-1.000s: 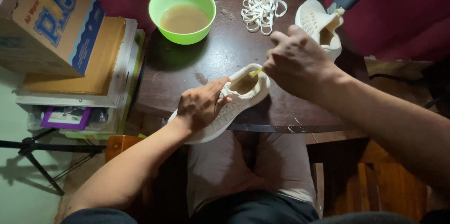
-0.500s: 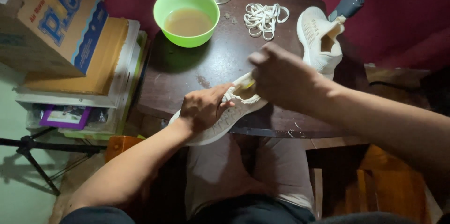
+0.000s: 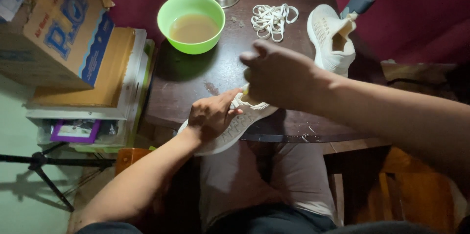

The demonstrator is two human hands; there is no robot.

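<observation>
Far left, a cardboard box (image 3: 54, 28) sat on a stack of flat boards and books (image 3: 93, 92), off the surface and well apart from both hands. Next right, a green bowl (image 3: 191, 22) stood upright near the back edge of the dark wooden surface (image 3: 196, 84), holding a cloudy brownish liquid (image 3: 193, 28); nothing else in it. The left hand (image 3: 211, 116) pressed down on the near shoe (image 3: 230, 128), fingers spread over the forefoot, grip clenched on the upper and pinning it. That shoe lay at the front edge of the surface with its toe overhanging toward the lap; long axis ran diagonally, toe at lower left, heel at upper right. The right hand (image 3: 281, 77) was at the heel end, just beyond the left hand, fingers curled over the collar; it hid the opening, so I could not tell what its grip enclosed, though it touched the shoe there. Both hands were on the shoe, left nearer the toe. A loose pile of white laces (image 3: 271, 18) lay behind the right hand. Far right, the second shoe (image 3: 330, 40) lay untouched, toe pointing away.
</observation>
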